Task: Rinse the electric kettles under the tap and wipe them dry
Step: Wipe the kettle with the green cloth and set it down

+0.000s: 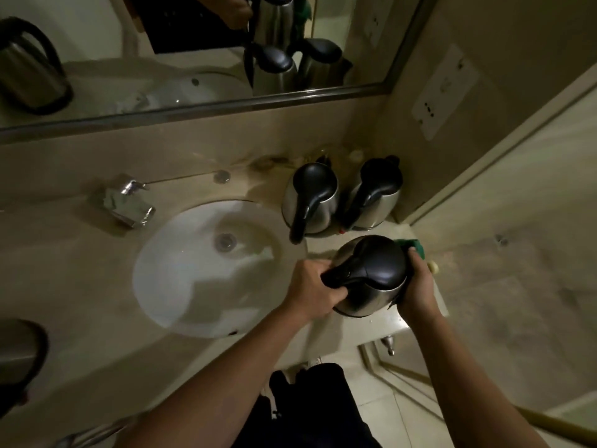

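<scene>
Head view, dim light. The held kettle, steel body with black lid and handle, sits in the lower right of centre, over the right end of the bench, just right of the white sink basin. It appears upright; whether its base touches the bench I cannot tell.

Left hand: fingers curled tight around the black handle of the held kettle, which points toward the left of the frame. Full grip, no gap visible.

Right hand: pressed against the right flank of the held kettle, fingers curved along the steel wall. A green cloth shows at the fingertips and again as a dark edge below the palm (so it lies between hand and kettle). The hand holds that cloth against the body.

Two more kettles stand on the bench above the held one, close side by side: the left kettle next to the basin rim, the right kettle near the corner wall. Both lids are down and both handles point toward the lower left.

Chrome tap at left of centre, above the basin; no water stream visible. Mirror across the top of the frame reflects the kettles. Part of another kettle shows at the lower left edge.
</scene>
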The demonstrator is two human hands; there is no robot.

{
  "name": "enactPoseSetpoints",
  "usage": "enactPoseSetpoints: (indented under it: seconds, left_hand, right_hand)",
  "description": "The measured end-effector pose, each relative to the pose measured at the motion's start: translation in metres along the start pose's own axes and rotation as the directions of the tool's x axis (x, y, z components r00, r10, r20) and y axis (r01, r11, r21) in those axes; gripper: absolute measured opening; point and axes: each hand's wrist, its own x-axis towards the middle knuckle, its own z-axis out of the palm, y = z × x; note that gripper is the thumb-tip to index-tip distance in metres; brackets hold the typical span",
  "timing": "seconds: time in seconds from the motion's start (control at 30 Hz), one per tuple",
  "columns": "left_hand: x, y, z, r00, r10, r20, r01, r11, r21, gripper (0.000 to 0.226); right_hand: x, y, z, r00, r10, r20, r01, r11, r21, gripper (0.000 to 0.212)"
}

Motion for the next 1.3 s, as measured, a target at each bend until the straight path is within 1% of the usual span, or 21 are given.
enactPoseSetpoints:
  seconds: [0.13, 0.2, 0.27, 0.37, 0.4, 0.47, 0.53, 0.57, 0.63, 0.7, 0.77, 0.83, 0.87, 0.9, 0.97, 1.0, 1.07, 1.13, 1.17, 1.23, 1.3]
  left_hand:
    - [0.008, -0.026, 0.028, 0.997, -0.065, 0.045, 0.061, 0.994, 0.088, 0.029]
    - [0.007, -0.037, 0.041, 0.996, -0.086, 0.026, 0.082, 0.99, 0.118, 0.025]
    - [0.011, -0.037, 0.051, 0.997, -0.073, -0.01, 0.073, 0.986, 0.152, 0.023]
    - [0.021, -0.028, 0.063, 0.996, -0.075, -0.053, 0.083, 0.984, 0.16, 0.023]
    - [0.026, -0.026, 0.066, 0.994, -0.091, -0.059, 0.099, 0.984, 0.148, 0.025]
    - [0.037, -0.02, 0.075, 0.987, -0.15, -0.056, 0.156, 0.979, 0.133, 0.034]
    - [0.048, -0.011, 0.085, 0.971, -0.238, -0.02, 0.238, 0.96, 0.144, 0.033]
    - [0.053, -0.007, 0.09, 0.961, -0.275, 0.01, 0.27, 0.952, 0.143, 0.027]
    - [0.057, 0.002, 0.097, 0.946, -0.313, 0.086, 0.301, 0.945, 0.129, 0.015]
    - [0.053, 0.007, 0.091, 0.947, -0.279, 0.158, 0.254, 0.954, 0.159, 0.017]
    - [0.038, 0.002, 0.07, 0.943, -0.258, 0.209, 0.229, 0.961, 0.155, 0.025]
    - [0.015, -0.013, 0.036, 0.918, -0.324, 0.229, 0.305, 0.946, 0.113, 0.052]
    - [0.003, -0.022, 0.014, 0.91, -0.357, 0.211, 0.343, 0.934, 0.103, 0.06]
    - [-0.009, -0.03, -0.007, 0.91, -0.378, 0.173, 0.366, 0.926, 0.096, 0.06]
    - [-0.032, -0.043, -0.05, 0.907, -0.417, 0.067, 0.414, 0.909, 0.054, 0.05]
    - [-0.043, -0.046, -0.071, 0.902, -0.432, 0.016, 0.432, 0.902, 0.018, 0.044]
    - [-0.066, -0.051, -0.112, 0.895, -0.437, -0.092, 0.432, 0.899, -0.068, 0.034]
    - [-0.09, -0.055, -0.155, 0.869, -0.432, -0.243, 0.408, 0.902, -0.143, 0.028]
    - [-0.104, -0.06, -0.178, 0.832, -0.437, -0.342, 0.408, 0.899, -0.158, 0.027]
    - [-0.138, -0.07, -0.223, 0.703, -0.432, -0.565, 0.419, 0.894, -0.161, 0.023]
    - [-0.175, -0.08, -0.264, 0.505, -0.375, -0.778, 0.446, 0.884, -0.137, 0.018]
  right_hand:
    - [0.016, 0.017, -0.02, 0.999, 0.045, -0.02, -0.045, 0.999, -0.025, 0.048]
    - [0.023, 0.025, -0.026, 0.998, 0.056, -0.023, -0.057, 0.998, -0.035, 0.071]
    - [0.032, 0.028, -0.029, 0.999, 0.015, -0.043, -0.018, 0.998, -0.066, 0.083]
    - [0.037, 0.024, -0.026, 0.976, -0.045, -0.214, 0.014, 0.989, -0.146, 0.076]
    - [0.036, 0.023, -0.024, 0.958, -0.026, -0.285, -0.014, 0.99, -0.137, 0.073]
    - [0.033, 0.024, -0.019, 0.909, 0.064, -0.412, -0.102, 0.992, -0.07, 0.066]
    - [0.025, 0.027, -0.007, 0.85, 0.194, -0.489, -0.18, 0.981, 0.075, 0.053]
    - [0.02, 0.032, -0.002, 0.825, 0.263, -0.501, -0.226, 0.965, 0.133, 0.05]
    - [0.008, 0.043, 0.006, 0.795, 0.367, -0.483, -0.33, 0.93, 0.164, 0.047]
    - [0.005, 0.058, 0.009, 0.8, 0.456, -0.389, -0.431, 0.889, 0.155, 0.043]
    - [0.001, 0.064, 0.014, 0.789, 0.54, -0.293, -0.538, 0.838, 0.095, 0.04]
    - [-0.01, 0.054, 0.025, 0.78, 0.582, -0.23, -0.596, 0.803, 0.009, 0.03]
    - [-0.017, 0.049, 0.033, 0.769, 0.607, -0.199, -0.621, 0.784, -0.011, 0.023]
    - [-0.027, 0.044, 0.044, 0.752, 0.638, -0.167, -0.651, 0.758, -0.034, 0.021]
    - [-0.053, 0.033, 0.076, 0.749, 0.65, -0.127, -0.662, 0.734, -0.151, 0.018]
    - [-0.067, 0.03, 0.096, 0.771, 0.632, -0.078, -0.632, 0.744, -0.216, 0.017]
    - [-0.098, 0.024, 0.14, 0.794, 0.593, 0.133, -0.542, 0.79, -0.286, 0.017]
    - [-0.122, 0.02, 0.181, 0.776, 0.534, 0.337, -0.443, 0.841, -0.312, 0.018]
    - [-0.134, 0.018, 0.2, 0.773, 0.489, 0.405, -0.359, 0.862, -0.357, 0.018]
    - [-0.155, 0.019, 0.23, 0.787, 0.376, 0.489, -0.123, 0.872, -0.474, 0.018]
    - [-0.174, 0.023, 0.251, 0.767, 0.262, 0.586, 0.159, 0.807, -0.568, 0.02]
